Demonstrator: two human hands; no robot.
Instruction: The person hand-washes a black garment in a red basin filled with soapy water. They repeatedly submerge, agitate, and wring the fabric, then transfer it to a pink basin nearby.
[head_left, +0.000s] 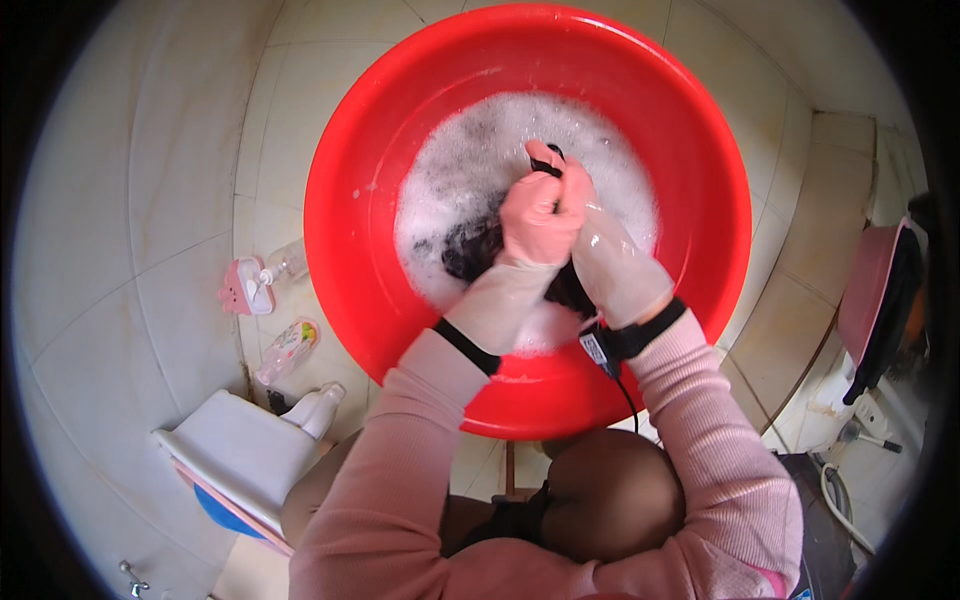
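Observation:
Both hands wear pink rubber gloves with whitish cuffs and meet above a large red plastic basin (697, 195) of foamy water (480, 142). My left hand (536, 217) is closed on wet black fabric (472, 247), whose lower part trails into the suds. Pressed against it on the right, my right hand (576, 184) grips the same fabric; a black bit pokes out between the fingers at the top. More dark fabric shows under the wrists. A black strap circles each wrist, and a small device with a printed label and cable hangs at the right one.
Left of the basin, a clear pump bottle (285, 262), a pink-and-white dish (247, 286), a clear pink bottle (289, 351) and a white bottle (319, 409) lie or stand on the tiles. A white stool-like item (240, 450) is lower left. At right are a pink basin (866, 292) with dark cloth and a hose (840, 502).

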